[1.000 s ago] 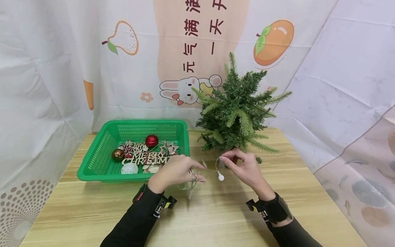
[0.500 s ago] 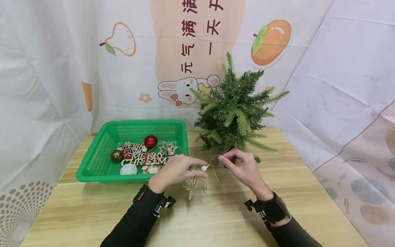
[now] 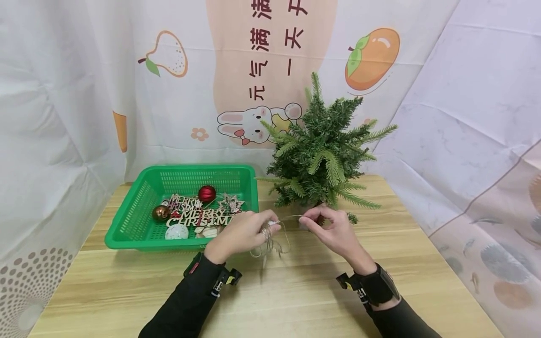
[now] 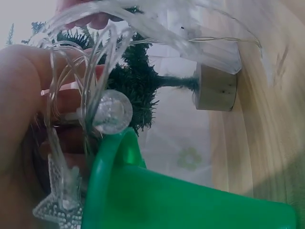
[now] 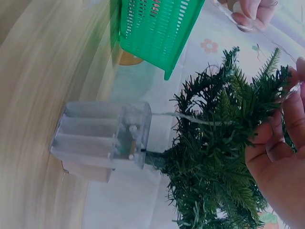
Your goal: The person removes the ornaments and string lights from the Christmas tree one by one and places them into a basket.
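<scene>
My left hand (image 3: pixel 241 234) holds a looped bundle of clear-wired string lights (image 4: pixel 113 112) just right of the basket. A round bulb and a clear star (image 4: pixel 59 205) hang among the loops in the left wrist view. Its thumb and fingertips pinch one white bulb of the strand. In front of the small artificial Christmas tree (image 3: pixel 323 155), my right hand (image 3: pixel 336 232) pinches the same wire between thumb and finger. The wire spans the gap between both hands. A clear plastic battery box (image 5: pixel 102 129) is on the wire by the tree's base in the right wrist view.
The green basket (image 3: pixel 139 245) on the left holds a red ball (image 3: pixel 207 193), a brown ball (image 3: pixel 161 213), a white speckled ball (image 3: pixel 177 231), wooden "Merry Christmas" signs (image 3: pixel 203 217) and stars. The tree's round wooden base (image 4: pixel 217 88) rests on the wooden table (image 3: pixel 296 300).
The white bulb, dangling from my right hand a second ago, has swung left to my left fingertips, which now pinch it. The wire between the hands is straighter. The right hand stays nearly still.
</scene>
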`<state>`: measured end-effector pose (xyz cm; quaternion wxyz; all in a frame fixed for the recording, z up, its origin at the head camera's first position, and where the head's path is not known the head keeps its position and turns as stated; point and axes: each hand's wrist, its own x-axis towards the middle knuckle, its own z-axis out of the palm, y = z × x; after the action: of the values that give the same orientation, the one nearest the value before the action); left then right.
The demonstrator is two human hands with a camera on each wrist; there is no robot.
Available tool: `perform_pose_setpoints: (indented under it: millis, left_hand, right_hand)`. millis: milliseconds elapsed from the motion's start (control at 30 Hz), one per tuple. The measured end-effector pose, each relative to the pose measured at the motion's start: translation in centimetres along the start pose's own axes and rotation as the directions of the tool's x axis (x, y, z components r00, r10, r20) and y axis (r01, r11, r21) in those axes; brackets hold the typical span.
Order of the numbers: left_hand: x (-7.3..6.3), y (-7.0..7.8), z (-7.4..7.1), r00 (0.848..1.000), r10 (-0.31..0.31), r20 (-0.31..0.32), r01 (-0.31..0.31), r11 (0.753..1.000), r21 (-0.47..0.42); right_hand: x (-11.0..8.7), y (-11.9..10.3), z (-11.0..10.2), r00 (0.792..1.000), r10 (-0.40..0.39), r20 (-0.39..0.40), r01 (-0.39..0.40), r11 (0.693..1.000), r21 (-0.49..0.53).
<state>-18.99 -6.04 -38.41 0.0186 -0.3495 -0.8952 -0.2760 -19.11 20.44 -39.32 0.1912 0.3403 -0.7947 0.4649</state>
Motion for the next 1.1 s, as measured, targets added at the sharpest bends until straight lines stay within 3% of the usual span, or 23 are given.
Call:
perform_pose_setpoints:
  millis: [200,367,467,700,900,1100]
  left_hand:
    - [-0.1,-0.5,-0.3,0.994,0.025,-0.110,-0.032,0.998,-0.056]
    - [-0.3,-0.3,-1.3,0.975,0.048,-0.216,-0.065,0.995,-0.075]
    - [-0.6,-0.4,-1.9,0.957,0.074,-0.280,-0.105,0.989,-0.099]
    - [-1.4,-1.0,-3.8,0.891,0.106,-0.442,-0.192,0.969,-0.154]
    - [-2.4,-2.2,-5.3,0.868,0.036,-0.495,-0.171,0.958,-0.231]
    - [-3.1,-2.9,-6.0,0.851,0.017,-0.525,-0.172,0.953,-0.248]
  right_hand:
    - [0.0,0.3,-0.4,0.999,-0.013,0.048,0.013,1.000,0.010]
    - [-0.1,0.4,-0.4,0.994,0.013,0.108,-0.006,0.998,-0.062]
    - [-0.2,0.4,-0.4,0.988,0.043,0.151,-0.024,0.992,-0.124]
    - [-0.2,0.4,-0.7,0.972,0.087,0.218,-0.034,0.971,-0.236]
    - [-0.4,0.6,-0.6,0.956,0.107,0.274,-0.044,0.974,-0.223]
    - [-0.4,0.9,-0.5,0.953,0.036,0.302,0.025,0.980,-0.196]
